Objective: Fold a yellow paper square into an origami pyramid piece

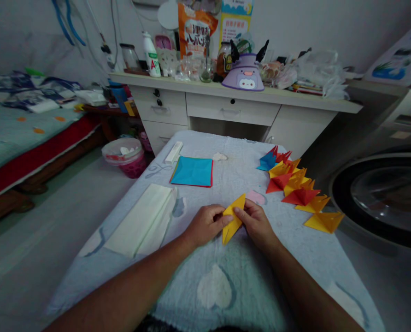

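Note:
Between my two hands is a piece of folded yellow origami paper (233, 227), a slim pointed shape held above the cloth. My left hand (205, 224) pinches its left side, thumb on top. On the right side, my right hand (258, 222) grips it with the thumb pressed on the face; the fingers behind are hidden. Beyond my hands lies a stack of square paper (192, 171), blue on top with red and yellow edges showing. Several folded paper pieces in yellow, red and blue stand in rows at the right, among them a yellow one (325, 222).
A pale cloth covers the table (214, 288). On its left side lie a folded cream-coloured sheet (141, 221) and a small white box (174, 152). Behind stands a cluttered white desk (212, 103). A washing machine (392, 184) is at the right, a pink bin (132, 166) at the left.

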{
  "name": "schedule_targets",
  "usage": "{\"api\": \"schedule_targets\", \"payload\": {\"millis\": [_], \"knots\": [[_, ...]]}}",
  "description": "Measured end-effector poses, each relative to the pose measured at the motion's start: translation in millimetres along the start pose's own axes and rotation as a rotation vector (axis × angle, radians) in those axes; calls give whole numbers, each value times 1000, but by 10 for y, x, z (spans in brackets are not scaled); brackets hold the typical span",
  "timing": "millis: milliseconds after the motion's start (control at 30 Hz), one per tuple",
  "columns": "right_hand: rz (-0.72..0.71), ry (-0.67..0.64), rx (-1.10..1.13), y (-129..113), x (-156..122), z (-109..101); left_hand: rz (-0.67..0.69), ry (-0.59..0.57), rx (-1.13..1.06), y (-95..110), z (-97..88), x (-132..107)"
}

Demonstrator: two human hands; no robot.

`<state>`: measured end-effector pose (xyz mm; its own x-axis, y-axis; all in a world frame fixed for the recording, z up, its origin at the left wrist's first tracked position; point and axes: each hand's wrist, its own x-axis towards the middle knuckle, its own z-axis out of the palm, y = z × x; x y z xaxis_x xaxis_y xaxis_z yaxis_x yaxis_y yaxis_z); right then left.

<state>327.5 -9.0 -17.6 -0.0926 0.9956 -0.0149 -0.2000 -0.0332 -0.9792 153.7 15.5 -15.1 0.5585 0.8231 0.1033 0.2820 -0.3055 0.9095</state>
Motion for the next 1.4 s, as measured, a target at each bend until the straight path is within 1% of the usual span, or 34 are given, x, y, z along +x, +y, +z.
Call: {"api": "schedule_targets", "payload": {"millis": [100,167,233,267,333,400,467,533,600,700,800,900,1033,1167,1233,1300,1400], "knots": [[-35,61,11,42,31,-52,130,147,266,82,-54,12],[-34,62,19,63,43,-75,144,178,486,152,-107,-1],[-19,46,22,84,48,-87,99,169,690,233,-174,-16],[-13,40,21,95,49,-90,70,136,772,273,-213,-16],[-3,38,15,116,51,-94,27,72,891,334,-303,24],[1,42,7,128,52,-97,-34,44,978,342,-404,134],[6,45,0,128,54,-97,-122,73,1036,281,-507,303],[4,47,1,115,54,-95,-184,154,1073,169,-592,487],[0,46,8,99,54,-91,-255,217,1076,46,-640,641],[9,38,16,84,53,-84,-326,240,1050,-83,-645,773],[27,34,18,80,53,-80,-390,240,1036,-131,-621,824],[27,35,26,74,52,-74,-423,221,1035,-145,-612,852],[24,32,43,62,47,-68,-404,209,1042,-162,-585,868],[32,36,33,58,43,-69,-329,242,935,-173,-525,861],[34,38,30,55,42,-70,-310,255,870,-175,-538,865],[36,37,28,50,42,-69,-306,278,797,-183,-612,878],[35,39,33,43,42,-66,-292,339,638,-229,-817,899]]}}
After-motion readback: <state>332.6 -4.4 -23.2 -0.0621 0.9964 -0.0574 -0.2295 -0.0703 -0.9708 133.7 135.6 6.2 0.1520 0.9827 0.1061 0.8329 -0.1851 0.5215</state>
